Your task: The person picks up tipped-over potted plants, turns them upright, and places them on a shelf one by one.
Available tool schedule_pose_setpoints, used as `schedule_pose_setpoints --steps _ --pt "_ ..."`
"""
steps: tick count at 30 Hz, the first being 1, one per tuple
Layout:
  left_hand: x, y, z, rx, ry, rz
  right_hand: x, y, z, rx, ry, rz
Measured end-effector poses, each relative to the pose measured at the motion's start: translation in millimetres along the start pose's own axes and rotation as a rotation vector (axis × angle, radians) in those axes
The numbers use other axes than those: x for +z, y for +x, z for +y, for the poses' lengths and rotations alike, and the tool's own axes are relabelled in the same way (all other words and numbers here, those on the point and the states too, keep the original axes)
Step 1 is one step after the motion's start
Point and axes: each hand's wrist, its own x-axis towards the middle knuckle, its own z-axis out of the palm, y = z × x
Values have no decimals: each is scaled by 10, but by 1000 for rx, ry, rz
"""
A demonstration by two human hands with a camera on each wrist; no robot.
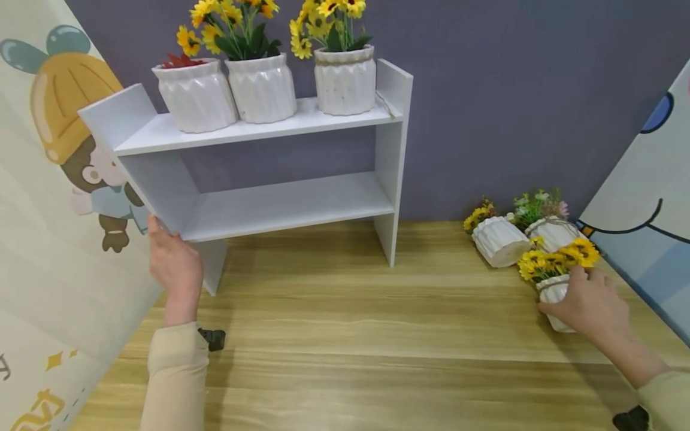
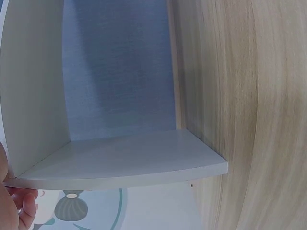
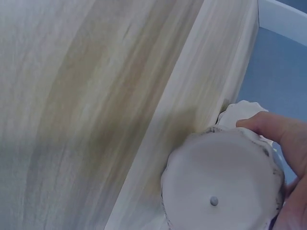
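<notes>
My left hand (image 1: 176, 263) grips the left side panel of a white two-tier shelf (image 1: 253, 140) just where the lower board meets it. In the left wrist view, fingertips (image 2: 28, 206) curl round the outer side of that panel (image 2: 120, 182). Over at the right, my right hand (image 1: 598, 302) holds a white fluted flowerpot (image 1: 555, 291) of yellow sunflowers (image 1: 560, 261), with a cord tied round its neck. The pot tilts, and its round underside (image 3: 216, 167) with a small hole faces the right wrist camera. My palm hides part of the pot.
Three similar pots stand on the shelf's top board, two with yellow flowers (image 1: 261, 90) (image 1: 345, 81) and one with red leaves (image 1: 196, 96). Behind my right hand, a sunflower pot (image 1: 498, 241) lies on its side by another flowerpot (image 1: 552, 232). Decorated panels flank the wooden table (image 1: 377, 335).
</notes>
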Motion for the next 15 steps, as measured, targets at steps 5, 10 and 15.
schedule_pose_setpoints --steps 5,10,15 --pt "4 11 14 5 -7 7 -9 -37 -38 17 37 18" --pt "8 11 15 1 -16 2 -7 -83 -117 -5 100 117" --pt "2 3 13 -15 -17 -12 18 -117 -204 -61 156 205"
